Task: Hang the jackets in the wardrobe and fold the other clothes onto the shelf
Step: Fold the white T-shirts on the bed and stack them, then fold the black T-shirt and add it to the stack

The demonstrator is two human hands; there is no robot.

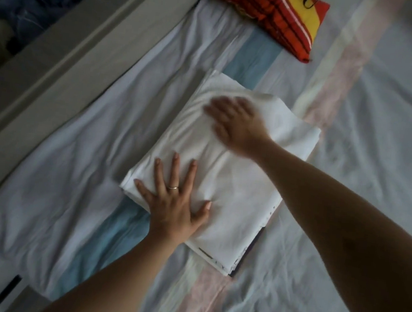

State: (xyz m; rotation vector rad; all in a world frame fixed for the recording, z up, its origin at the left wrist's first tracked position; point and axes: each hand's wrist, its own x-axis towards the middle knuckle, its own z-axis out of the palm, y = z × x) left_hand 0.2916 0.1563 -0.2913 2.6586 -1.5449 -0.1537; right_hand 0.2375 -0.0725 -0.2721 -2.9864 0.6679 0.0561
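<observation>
While your left hand (173, 203) and blurred right hand (235, 123) press flat, fingers (174, 170) straight, on the folded white garment (235, 185) mid-frame on the bed (345, 237), expect light, floppy cloth; lift from beneath opposite edges.

I can read nothing from here: the black marks on the yellow patch of the red striped cushion (282, 14) and the dark print edging the folded white garment (235, 185) are too blurred.

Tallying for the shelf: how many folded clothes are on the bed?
2: white garment mid-bed under left hand and right hand; red-and-yellow garment near the far edge. A dark edge beneath the white one may be another.
</observation>
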